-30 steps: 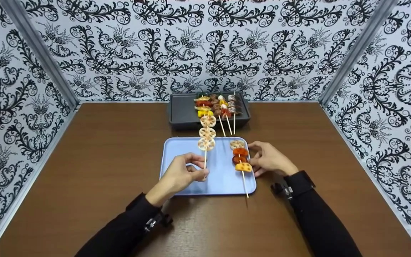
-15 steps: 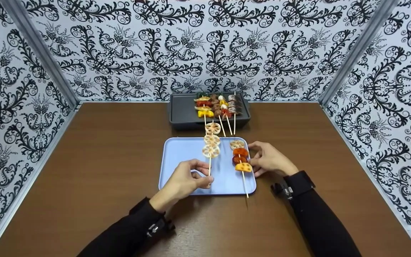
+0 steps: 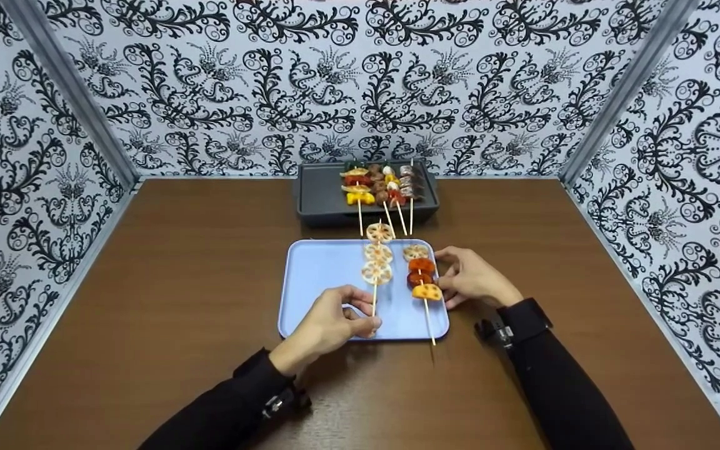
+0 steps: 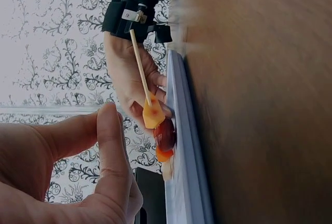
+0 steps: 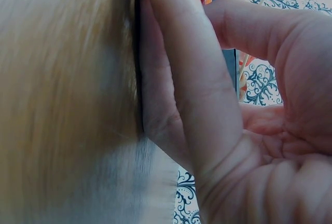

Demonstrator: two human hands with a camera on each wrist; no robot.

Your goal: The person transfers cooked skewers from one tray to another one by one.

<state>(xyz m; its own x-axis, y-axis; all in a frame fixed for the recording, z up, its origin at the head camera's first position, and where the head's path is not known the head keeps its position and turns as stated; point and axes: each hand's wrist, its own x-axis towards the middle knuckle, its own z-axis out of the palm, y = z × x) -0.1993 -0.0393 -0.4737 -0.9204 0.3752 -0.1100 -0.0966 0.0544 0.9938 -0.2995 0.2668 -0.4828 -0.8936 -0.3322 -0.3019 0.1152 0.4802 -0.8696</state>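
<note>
My left hand (image 3: 329,322) pinches the bare stick of a lotus root skewer (image 3: 377,272) between thumb and fingers. Its three pale slices point away from me over the light blue tray (image 3: 316,269). The left wrist view shows the pinching fingers (image 4: 110,146), but the skewer is hidden there. My right hand (image 3: 475,278) grips the tray's right edge; the right wrist view has its fingers (image 5: 197,73) low along the side. Next to it, a mixed vegetable skewer (image 3: 421,279) with a lotus slice and orange, dark red and yellow pieces lies on the tray, its stick overhanging the front rim.
Behind the tray stands a dark grey griddle plate (image 3: 322,190). Several loaded skewers (image 3: 391,187) lie on its right part, sticks jutting over the front edge. Patterned walls (image 3: 347,81) enclose the brown table (image 3: 197,262) at the back and sides.
My left hand has moved right and toward me, bringing the lotus root skewer back from near the griddle to over the tray. The right hand and tray stay put.
</note>
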